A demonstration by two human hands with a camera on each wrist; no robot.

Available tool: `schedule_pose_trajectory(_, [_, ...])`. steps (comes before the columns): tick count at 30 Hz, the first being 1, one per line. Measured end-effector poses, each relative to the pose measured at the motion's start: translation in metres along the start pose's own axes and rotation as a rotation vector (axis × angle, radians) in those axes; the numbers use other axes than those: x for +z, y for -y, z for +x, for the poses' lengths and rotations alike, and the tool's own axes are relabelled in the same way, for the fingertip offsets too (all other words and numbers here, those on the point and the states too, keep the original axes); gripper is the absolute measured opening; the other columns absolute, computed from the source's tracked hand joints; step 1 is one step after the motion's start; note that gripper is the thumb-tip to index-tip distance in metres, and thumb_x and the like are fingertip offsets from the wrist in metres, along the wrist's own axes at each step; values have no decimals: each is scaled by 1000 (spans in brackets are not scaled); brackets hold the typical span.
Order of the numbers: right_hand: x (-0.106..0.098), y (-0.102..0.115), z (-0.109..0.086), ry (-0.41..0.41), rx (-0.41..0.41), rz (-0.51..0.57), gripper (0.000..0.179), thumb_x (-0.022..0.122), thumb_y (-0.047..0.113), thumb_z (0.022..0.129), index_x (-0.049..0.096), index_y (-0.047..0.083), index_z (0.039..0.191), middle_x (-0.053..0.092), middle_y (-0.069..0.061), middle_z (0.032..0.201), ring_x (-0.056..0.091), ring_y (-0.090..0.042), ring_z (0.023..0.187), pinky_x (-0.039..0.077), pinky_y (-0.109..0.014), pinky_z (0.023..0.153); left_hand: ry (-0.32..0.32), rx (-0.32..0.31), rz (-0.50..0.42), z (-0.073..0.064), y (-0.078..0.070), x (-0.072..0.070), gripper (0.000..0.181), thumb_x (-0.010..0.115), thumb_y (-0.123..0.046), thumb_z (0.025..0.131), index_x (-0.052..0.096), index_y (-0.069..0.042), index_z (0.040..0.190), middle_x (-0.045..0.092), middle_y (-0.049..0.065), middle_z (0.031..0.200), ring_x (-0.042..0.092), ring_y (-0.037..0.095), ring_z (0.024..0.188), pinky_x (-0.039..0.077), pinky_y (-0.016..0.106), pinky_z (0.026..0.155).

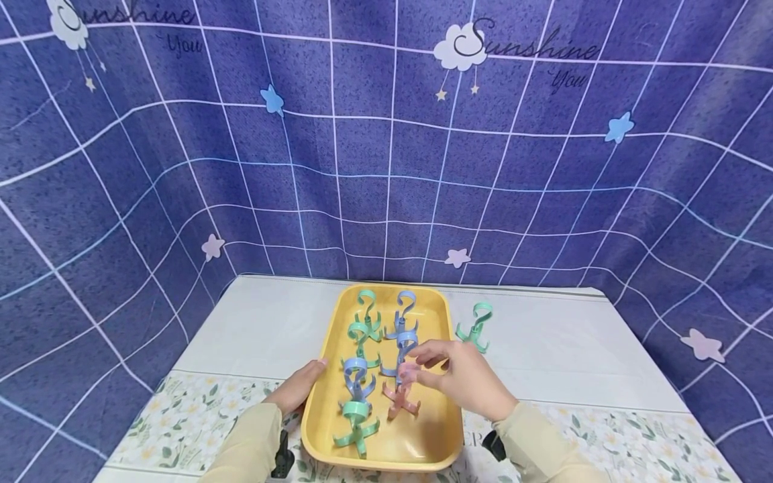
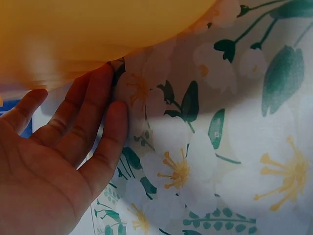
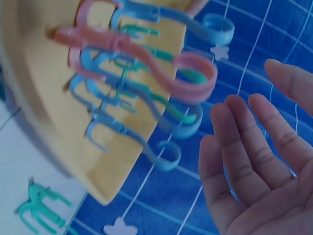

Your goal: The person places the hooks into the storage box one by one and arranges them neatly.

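A pink four-clawed rotating hook (image 1: 401,402) stands in the right half of a yellow tray (image 1: 382,463). My right hand (image 1: 471,377) is beside its curled top, and the right wrist view shows the fingers (image 3: 239,142) loosely bent, apart from the pink hook (image 3: 146,58). Blue hooks (image 1: 357,388) and green hooks (image 1: 356,433) stand in two rows in the same tray. At the tray's left side my left hand (image 1: 298,387) rests against the outer wall; in the left wrist view its relaxed fingers (image 2: 102,93) reach the tray's underside.
Outside the tray, on the table (image 1: 543,342) to the right, stands another green hook (image 1: 475,329). A floral cloth (image 1: 199,409) covers the table's near part. A blue gridded curtain (image 1: 386,168) encloses the back and sides.
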State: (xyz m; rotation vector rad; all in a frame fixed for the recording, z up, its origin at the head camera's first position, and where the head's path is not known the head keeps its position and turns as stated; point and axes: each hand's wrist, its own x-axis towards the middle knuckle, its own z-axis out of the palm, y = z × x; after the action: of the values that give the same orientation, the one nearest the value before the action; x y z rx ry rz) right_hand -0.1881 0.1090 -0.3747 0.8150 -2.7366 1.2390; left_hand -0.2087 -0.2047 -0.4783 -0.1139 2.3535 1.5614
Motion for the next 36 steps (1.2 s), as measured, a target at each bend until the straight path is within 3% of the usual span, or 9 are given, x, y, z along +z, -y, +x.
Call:
schedule_pose_trajectory(4, [-8, -10, 0, -52, 54, -12, 20, 81, 23, 89, 78, 15, 107, 75, 5, 100, 69, -16, 90, 55, -36, 76, 4, -2, 6, 0, 0, 0, 55, 31, -42, 112, 47, 4, 138, 66, 13, 104, 68, 24, 89, 58, 42, 80])
schedule_pose_trajectory(8, [-14, -20, -2, -80, 96, -19, 20, 81, 16, 88, 77, 13, 108, 75, 6, 99, 69, -12, 88, 54, -32, 76, 10, 0, 7, -2, -1, -1, 56, 31, -42, 112, 46, 5, 138, 66, 14, 104, 68, 25, 89, 58, 42, 79])
schedule_pose_trajectory(20, [-34, -43, -3, -148, 138, -60, 20, 80, 9, 88, 77, 7, 107, 76, 0, 95, 70, -15, 86, 57, -30, 75, -12, -16, 29, 0, -3, 1, 53, 31, -39, 113, 48, 5, 138, 67, 12, 102, 68, 24, 87, 59, 42, 78])
schedule_pose_trajectory(29, [-44, -60, -1, -212, 171, -114, 19, 78, 10, 89, 77, 5, 107, 75, -1, 91, 71, -18, 83, 58, -37, 75, -15, -20, 41, 0, -4, 1, 52, 30, -40, 112, 48, 4, 136, 67, 11, 100, 68, 23, 85, 59, 41, 77])
schedule_pose_trajectory(36, [-54, -71, 0, -266, 261, -200, 16, 77, 13, 90, 77, 7, 104, 75, -1, 87, 73, -19, 78, 56, -43, 73, -19, -26, 30, 0, -4, 1, 52, 32, -40, 112, 47, 3, 138, 67, 11, 102, 68, 23, 87, 58, 41, 78])
